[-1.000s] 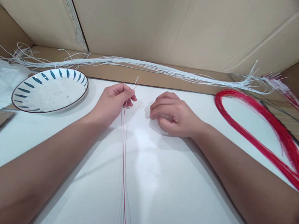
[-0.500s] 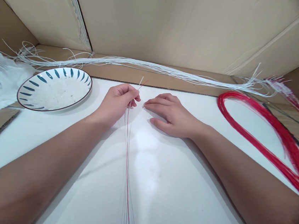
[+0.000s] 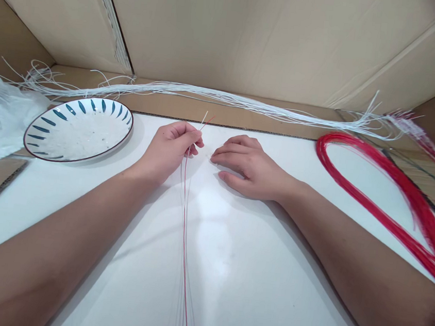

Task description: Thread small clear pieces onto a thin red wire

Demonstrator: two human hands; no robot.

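Between thumb and fingers, my left hand (image 3: 176, 145) pinches a red wire (image 3: 184, 232) together with a white wire (image 3: 206, 116). Their short ends cross above the thumb, and the long lengths run down over the white board toward me. My right hand (image 3: 246, 166) rests on the board a little to the right, palm down, with thumb and fingers apart. Small, pale bits (image 3: 208, 155) lie by its fingertips; they are too tiny to name. No wire passes through the right hand.
An oval plate (image 3: 76, 132) with blue strokes stands at the left, beside a crumpled plastic bag (image 3: 4, 120). White wires (image 3: 217, 94) stretch along the back by a cardboard wall (image 3: 234, 35). A looped bundle of red wires (image 3: 371, 215) lies at the right.
My right fingertips have shifted very slightly to the right, by the small bits on the board. The left hand keeps its pinch on the wires.
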